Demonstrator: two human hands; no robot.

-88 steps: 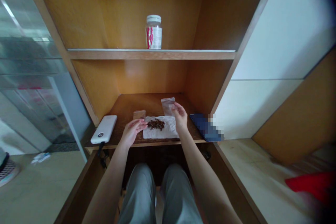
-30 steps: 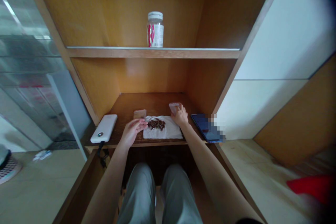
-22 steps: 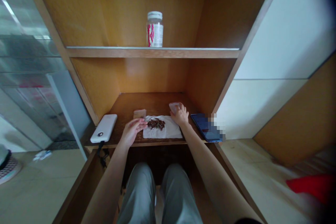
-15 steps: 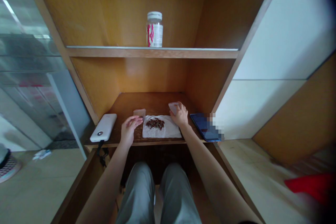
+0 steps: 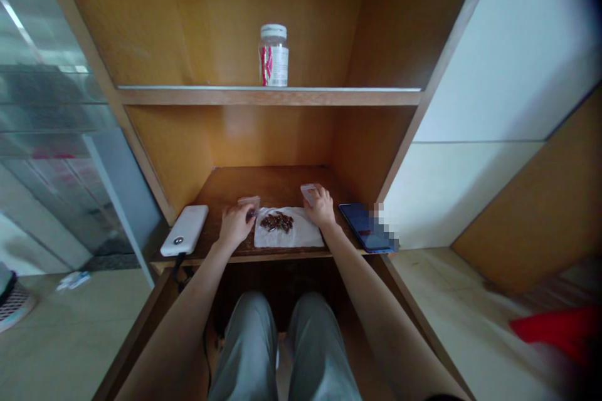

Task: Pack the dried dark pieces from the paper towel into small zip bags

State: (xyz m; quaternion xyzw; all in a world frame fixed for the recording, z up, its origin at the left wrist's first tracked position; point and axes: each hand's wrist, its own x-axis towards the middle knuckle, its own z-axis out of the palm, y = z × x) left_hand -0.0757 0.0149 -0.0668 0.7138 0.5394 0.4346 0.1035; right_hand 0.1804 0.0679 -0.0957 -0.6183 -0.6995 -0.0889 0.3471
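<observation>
A white napkin [image 5: 301, 237] lies on the lower wooden shelf [image 5: 277, 182] with a small pile of dark brown bits [image 5: 277, 222] on it. My right hand [image 5: 321, 208] rests at the napkin's far right corner, fingers curled round a small clear plastic bag [image 5: 308, 190]. My left hand [image 5: 237, 223] is at the napkin's left edge, fingers closed on a second small bag [image 5: 249, 202] that lies on the shelf.
A white power bank [image 5: 185, 229] with a cable lies at the shelf's left front. A dark phone [image 5: 362, 225] lies at the right edge. A white-capped jar with a red label [image 5: 273, 56] stands on the upper shelf. Something red [image 5: 555, 329] sits low right.
My right hand has lowered the clear bag from above the napkin to the shelf. My left hand has moved forward from the napkin's left edge onto the other small bag.
</observation>
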